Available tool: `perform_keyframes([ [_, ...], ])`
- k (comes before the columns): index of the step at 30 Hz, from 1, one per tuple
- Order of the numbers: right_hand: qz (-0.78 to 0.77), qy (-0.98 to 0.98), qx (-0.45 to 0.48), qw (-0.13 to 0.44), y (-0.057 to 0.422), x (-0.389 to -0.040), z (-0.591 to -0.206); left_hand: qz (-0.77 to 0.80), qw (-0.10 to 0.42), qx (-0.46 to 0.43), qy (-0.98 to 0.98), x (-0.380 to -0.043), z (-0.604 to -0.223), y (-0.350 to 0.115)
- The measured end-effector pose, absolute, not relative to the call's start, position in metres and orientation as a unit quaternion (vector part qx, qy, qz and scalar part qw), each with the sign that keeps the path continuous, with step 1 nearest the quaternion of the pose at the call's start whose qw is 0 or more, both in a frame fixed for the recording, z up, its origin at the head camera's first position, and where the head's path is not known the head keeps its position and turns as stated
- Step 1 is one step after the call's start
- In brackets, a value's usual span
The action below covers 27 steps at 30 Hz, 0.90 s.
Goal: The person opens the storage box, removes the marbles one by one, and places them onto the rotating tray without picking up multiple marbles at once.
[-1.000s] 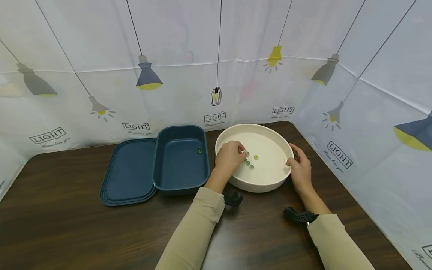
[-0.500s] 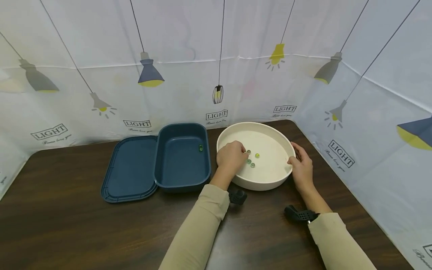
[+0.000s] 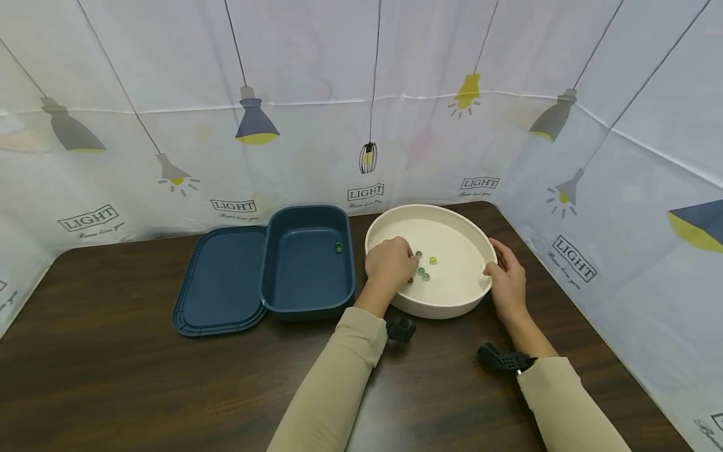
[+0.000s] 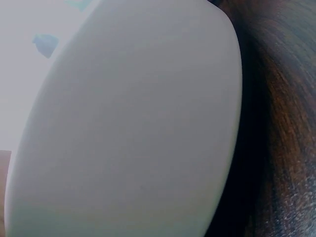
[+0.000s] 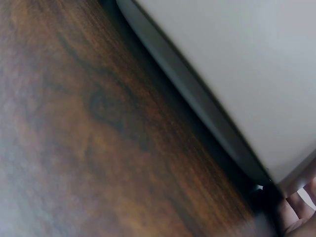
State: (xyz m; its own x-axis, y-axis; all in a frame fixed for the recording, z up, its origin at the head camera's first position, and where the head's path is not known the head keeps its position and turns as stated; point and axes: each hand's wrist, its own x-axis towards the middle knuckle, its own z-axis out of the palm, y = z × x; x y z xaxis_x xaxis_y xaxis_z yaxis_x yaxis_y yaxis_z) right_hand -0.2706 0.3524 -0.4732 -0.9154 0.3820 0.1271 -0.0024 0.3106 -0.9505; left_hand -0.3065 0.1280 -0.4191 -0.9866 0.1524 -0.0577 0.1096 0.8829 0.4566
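Note:
A round cream basin (image 3: 452,295) holds several small glass marbles, among them a yellow-green marble (image 3: 432,260). My left hand (image 3: 390,267) reaches over its near left rim, fingers curled down among the marbles. Its fingertips are partly hidden, so whether a marble is between them is unclear. On the right, my right hand (image 3: 508,285) grips the rim, thumb inside and fingers outside. In the left wrist view the basin's pale wall (image 4: 133,113) blocks the fingers. Some right-hand fingers (image 5: 295,210) show at the lower right corner of the right wrist view, by the basin's wall (image 5: 237,74).
Left of the basin stands a deep dark blue container (image 3: 307,310) with green marbles (image 3: 338,247) near its right wall. A flat blue lid (image 3: 223,282) lies beside it on the brown wooden table (image 3: 113,364). A lamp-printed white curtain (image 3: 316,163) closes off the back and right.
The left hand has stayed among the marbles, its fingers shifting slightly, and a marble near its fingertips has gone from sight. The right hand keeps its hold on the rim. The view has shifted slightly.

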Motion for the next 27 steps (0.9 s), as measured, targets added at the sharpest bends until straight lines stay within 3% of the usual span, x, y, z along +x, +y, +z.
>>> perform_keyframes([
  [13, 0.577, -0.791, -0.132, 0.155, 0.35, -0.269, -0.469, 0.205, 0.044, 0.057, 0.976, -0.309, -0.42, 0.13],
  [22, 0.586, -0.785, -0.129, 0.154, 0.35, -0.27, -0.472, 0.377, 0.004, 0.089, 0.922, -0.304, -0.408, 0.11],
  [27, 0.589, -0.782, -0.13, 0.156, 0.35, -0.271, -0.471, 0.381, -0.014, 0.105, 0.919, -0.301, -0.391, 0.086],
])
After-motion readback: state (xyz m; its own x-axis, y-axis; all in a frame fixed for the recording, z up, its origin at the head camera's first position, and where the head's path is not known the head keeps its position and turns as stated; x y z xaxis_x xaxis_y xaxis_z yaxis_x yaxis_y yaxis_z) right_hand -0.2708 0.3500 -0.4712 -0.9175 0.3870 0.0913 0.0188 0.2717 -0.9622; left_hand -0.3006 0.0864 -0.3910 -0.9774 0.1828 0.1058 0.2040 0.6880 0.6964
